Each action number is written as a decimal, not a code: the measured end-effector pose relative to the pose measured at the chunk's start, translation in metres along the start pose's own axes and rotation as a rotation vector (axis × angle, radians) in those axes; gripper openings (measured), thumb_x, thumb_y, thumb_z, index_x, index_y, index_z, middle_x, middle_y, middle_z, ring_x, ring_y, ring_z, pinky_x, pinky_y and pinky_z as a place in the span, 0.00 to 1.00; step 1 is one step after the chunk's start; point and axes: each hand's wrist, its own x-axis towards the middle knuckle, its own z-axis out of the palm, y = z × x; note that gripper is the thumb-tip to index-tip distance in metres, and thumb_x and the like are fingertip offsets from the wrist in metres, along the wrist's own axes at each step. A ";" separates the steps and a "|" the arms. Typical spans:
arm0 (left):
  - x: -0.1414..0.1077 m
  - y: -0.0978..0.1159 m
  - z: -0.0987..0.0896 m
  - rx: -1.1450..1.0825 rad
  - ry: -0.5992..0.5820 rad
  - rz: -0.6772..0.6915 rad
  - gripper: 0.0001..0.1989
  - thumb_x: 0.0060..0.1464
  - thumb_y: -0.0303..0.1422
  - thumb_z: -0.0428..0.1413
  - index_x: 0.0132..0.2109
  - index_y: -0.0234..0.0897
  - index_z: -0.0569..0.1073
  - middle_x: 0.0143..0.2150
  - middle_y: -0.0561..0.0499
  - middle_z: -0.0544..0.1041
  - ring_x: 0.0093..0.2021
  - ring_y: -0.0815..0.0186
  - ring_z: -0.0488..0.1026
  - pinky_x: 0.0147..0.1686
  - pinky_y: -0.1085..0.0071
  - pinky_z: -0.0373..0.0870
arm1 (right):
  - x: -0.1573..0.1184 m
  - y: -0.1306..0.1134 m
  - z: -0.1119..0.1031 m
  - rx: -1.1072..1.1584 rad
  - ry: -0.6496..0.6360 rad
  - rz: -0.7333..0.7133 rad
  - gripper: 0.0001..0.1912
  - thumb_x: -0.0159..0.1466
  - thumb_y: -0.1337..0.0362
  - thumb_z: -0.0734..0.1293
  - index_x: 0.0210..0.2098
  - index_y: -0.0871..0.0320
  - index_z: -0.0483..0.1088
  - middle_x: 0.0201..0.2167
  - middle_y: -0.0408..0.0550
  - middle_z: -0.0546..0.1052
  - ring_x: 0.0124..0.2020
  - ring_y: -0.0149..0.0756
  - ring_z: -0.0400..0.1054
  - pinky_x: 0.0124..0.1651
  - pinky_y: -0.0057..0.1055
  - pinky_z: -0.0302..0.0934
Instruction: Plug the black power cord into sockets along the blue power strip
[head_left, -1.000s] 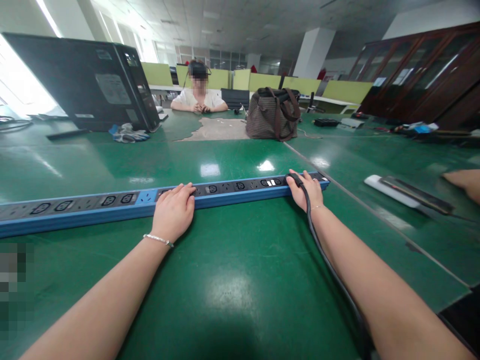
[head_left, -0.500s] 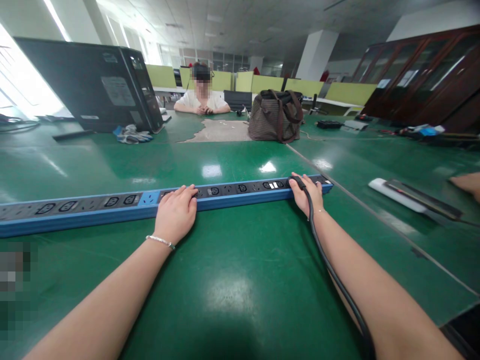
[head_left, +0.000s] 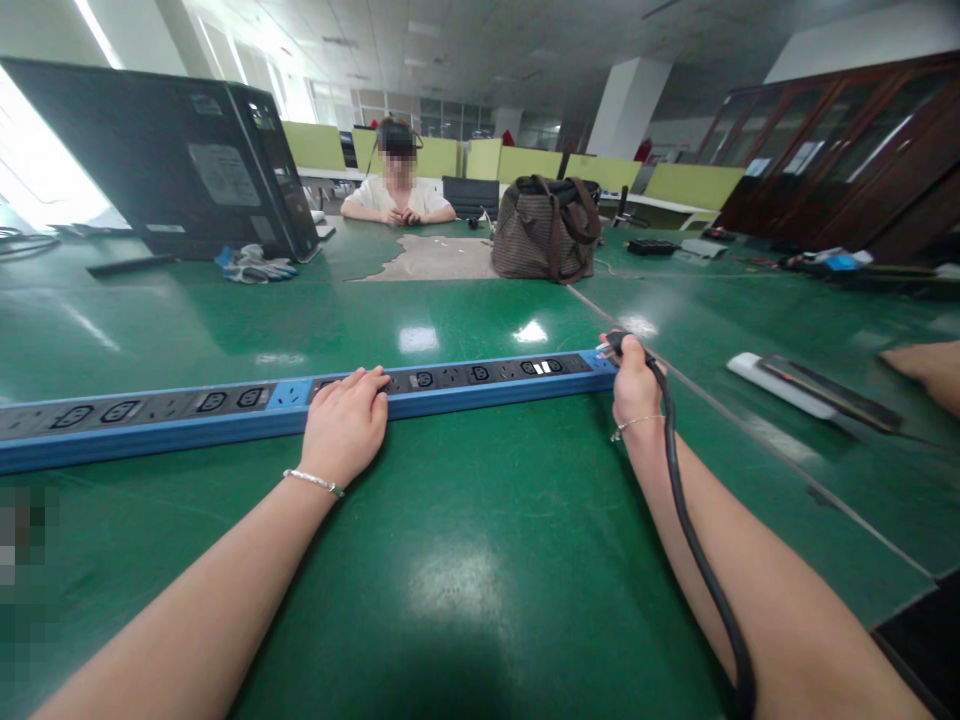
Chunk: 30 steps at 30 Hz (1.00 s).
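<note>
A long blue power strip [head_left: 450, 391] with a row of black sockets lies across the green table. My left hand [head_left: 346, 420] rests over its middle, fingers across the top face and thumb along the near side, gripping it. At the strip's right end, my right hand [head_left: 636, 385] is closed around a black plug [head_left: 616, 343] with metal prongs showing at its left. The plug is tilted, beside a blue socket [head_left: 600, 360]; contact between them cannot be made out. From the plug, a black cable [head_left: 681, 510] runs down along my right forearm.
Behind the strip stand a black computer case [head_left: 165, 160], work gloves [head_left: 255, 264] and a brown bag [head_left: 546, 230]. A person [head_left: 397, 195] sits across the table. A white and black device [head_left: 814, 388] lies to the right, near another person's arm [head_left: 926, 372].
My right hand has turned and shifted slightly right with the plug, uncovering its prongs and the blue end socket. My left hand stays on the strip. The view has shifted slightly.
</note>
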 end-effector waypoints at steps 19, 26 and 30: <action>0.000 0.001 0.002 0.000 0.012 0.006 0.19 0.61 0.33 0.41 0.52 0.36 0.72 0.57 0.46 0.72 0.59 0.58 0.66 0.60 0.57 0.58 | -0.075 -0.068 0.068 -0.483 -0.501 -0.125 0.21 0.67 0.52 0.55 0.47 0.54 0.74 0.48 0.50 0.77 0.55 0.46 0.66 0.64 0.53 0.40; 0.000 0.001 0.001 -0.021 0.015 0.008 0.20 0.60 0.33 0.41 0.52 0.36 0.72 0.57 0.46 0.72 0.60 0.58 0.66 0.60 0.58 0.57 | -0.075 -0.068 0.070 -0.511 -0.463 -0.131 0.21 0.67 0.51 0.55 0.47 0.53 0.74 0.45 0.51 0.78 0.52 0.46 0.69 0.63 0.52 0.45; 0.000 0.001 0.002 -0.023 0.021 0.006 0.19 0.61 0.34 0.41 0.51 0.37 0.72 0.57 0.47 0.72 0.59 0.59 0.66 0.60 0.57 0.57 | -0.077 -0.067 0.070 -0.517 -0.455 -0.148 0.20 0.66 0.51 0.56 0.48 0.52 0.73 0.45 0.50 0.78 0.52 0.45 0.69 0.62 0.51 0.46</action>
